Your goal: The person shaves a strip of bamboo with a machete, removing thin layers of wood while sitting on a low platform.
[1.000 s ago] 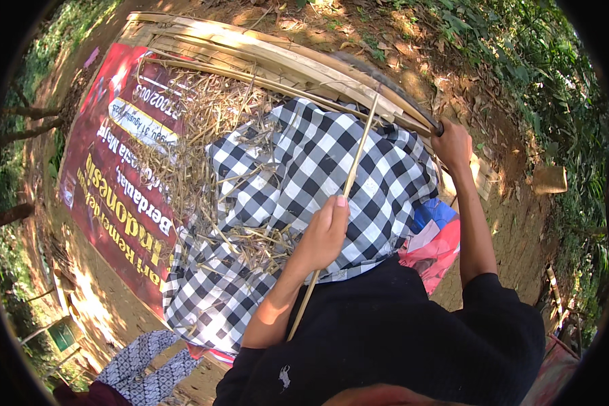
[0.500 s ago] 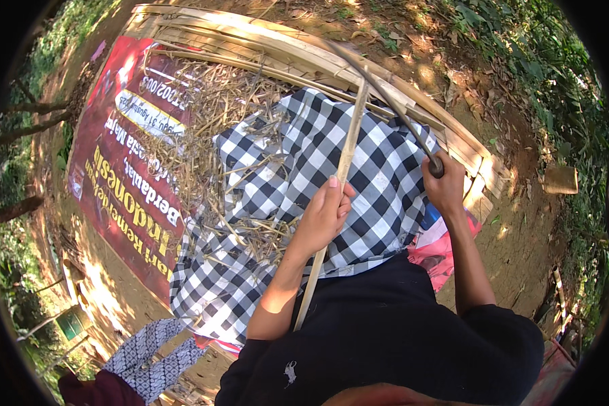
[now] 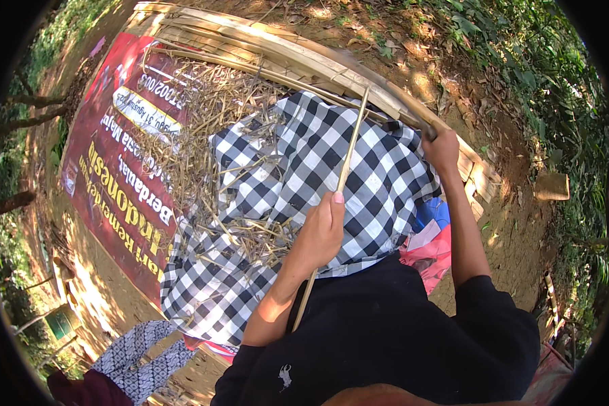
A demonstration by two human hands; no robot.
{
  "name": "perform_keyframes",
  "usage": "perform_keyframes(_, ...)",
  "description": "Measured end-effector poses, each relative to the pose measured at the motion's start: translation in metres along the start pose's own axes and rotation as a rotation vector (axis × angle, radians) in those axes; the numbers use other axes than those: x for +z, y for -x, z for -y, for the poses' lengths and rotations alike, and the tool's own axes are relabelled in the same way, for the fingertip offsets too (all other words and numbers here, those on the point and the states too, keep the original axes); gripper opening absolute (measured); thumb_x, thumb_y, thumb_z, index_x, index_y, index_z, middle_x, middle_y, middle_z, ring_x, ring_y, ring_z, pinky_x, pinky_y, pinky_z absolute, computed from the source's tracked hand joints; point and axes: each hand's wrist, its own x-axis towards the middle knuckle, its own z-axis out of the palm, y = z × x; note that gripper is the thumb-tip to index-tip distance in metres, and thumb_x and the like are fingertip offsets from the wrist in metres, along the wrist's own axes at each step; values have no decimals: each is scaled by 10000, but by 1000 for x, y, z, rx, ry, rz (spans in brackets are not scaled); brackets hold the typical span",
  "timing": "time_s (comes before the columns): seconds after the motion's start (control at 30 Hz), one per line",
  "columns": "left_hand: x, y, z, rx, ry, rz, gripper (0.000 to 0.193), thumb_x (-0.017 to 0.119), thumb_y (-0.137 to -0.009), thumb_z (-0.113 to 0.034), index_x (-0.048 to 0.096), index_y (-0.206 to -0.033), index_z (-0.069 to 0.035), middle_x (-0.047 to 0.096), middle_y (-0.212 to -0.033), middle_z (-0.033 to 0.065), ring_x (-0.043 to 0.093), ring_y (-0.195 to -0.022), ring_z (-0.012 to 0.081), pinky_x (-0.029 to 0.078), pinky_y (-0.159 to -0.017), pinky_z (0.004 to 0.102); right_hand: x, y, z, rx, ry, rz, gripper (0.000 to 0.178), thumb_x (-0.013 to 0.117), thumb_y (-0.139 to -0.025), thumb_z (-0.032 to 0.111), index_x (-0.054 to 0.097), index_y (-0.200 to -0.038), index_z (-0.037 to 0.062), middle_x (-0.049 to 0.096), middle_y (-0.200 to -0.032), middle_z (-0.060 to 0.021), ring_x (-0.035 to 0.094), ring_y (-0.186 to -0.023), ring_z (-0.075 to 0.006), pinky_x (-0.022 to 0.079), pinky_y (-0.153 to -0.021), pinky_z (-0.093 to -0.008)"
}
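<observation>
My left hand [image 3: 323,230] is closed around a long, thin bamboo strip [image 3: 351,152], thumb pointing along it. The strip slants from beside my torso up over a black-and-white checkered cloth [image 3: 386,176], which is spread across my lap. To the right, my right hand [image 3: 442,151] grips the handle end of a long machete [image 3: 427,128]. Its blade is smeared by motion and points to the far left, beyond the strip's tip and near the far bamboo edge. Blade and strip appear apart, though blur hides the exact gap.
Bamboo slats [image 3: 284,42] line the far side. Dry shavings [image 3: 227,88] litter the cloth and a red printed banner [image 3: 95,203] on the left. Pink cloth [image 3: 436,260] lies by my right forearm. Someone's patterned trousers [image 3: 132,348] show at lower left.
My right hand has shifted slightly up, swinging the machete outward, away from the strip. My left hand has rolled so its back shows more, and the strip has turned to a narrower side.
</observation>
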Motion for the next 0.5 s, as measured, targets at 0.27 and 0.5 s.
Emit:
perform_keyframes(0.27,-24,-8,13,-338,592,155,545,251,-1092,-483,522,-991,-22,479,-681,2,435,-478,73,369,-420,221,-42,21,23,193,-394,-92,249,654,-836,173,584,-728,-41,493,-529,-111,436,-495,-199,370,-515,-369)
perform_keyframes(0.5,-34,-18,8,-291,765,138,522,302,-1095,-454,553,-1049,2,548,-606,52,560,-513,129,449,-443,250,-41,66,64,-257,-329,69,204,752,-743,145,587,-716,29,530,-579,-139,538,-519,-307,417,-516,-401)
